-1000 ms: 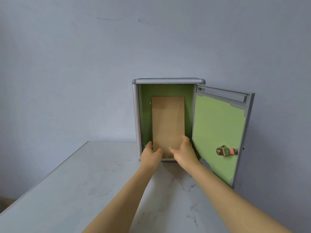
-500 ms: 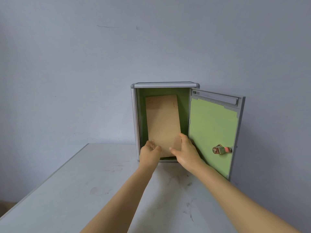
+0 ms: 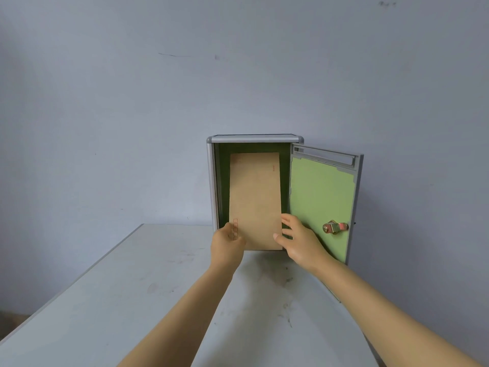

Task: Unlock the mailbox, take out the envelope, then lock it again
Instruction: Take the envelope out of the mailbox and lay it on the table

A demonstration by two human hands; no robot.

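Note:
A grey mailbox (image 3: 211, 181) with a green inside stands on the white table against the wall. Its door (image 3: 321, 205) is swung open to the right, with a brass lock cam (image 3: 334, 227) on its inner face. A brown envelope (image 3: 255, 200) stands upright in the opening, its lower edge at the front lip. My left hand (image 3: 227, 245) pinches the envelope's lower left corner. My right hand (image 3: 299, 241) holds the lower right edge, thumb on the front and fingers spread behind. No key is visible.
The white table (image 3: 132, 300) runs toward me, scuffed with dark marks, and its left edge slants from the wall to the lower left. A plain grey-blue wall (image 3: 132, 115) stands right behind the mailbox.
The envelope has tipped forward and slid out toward me, now filling more of the opening. Both hands kept their hold on its lower corners and drew back slightly.

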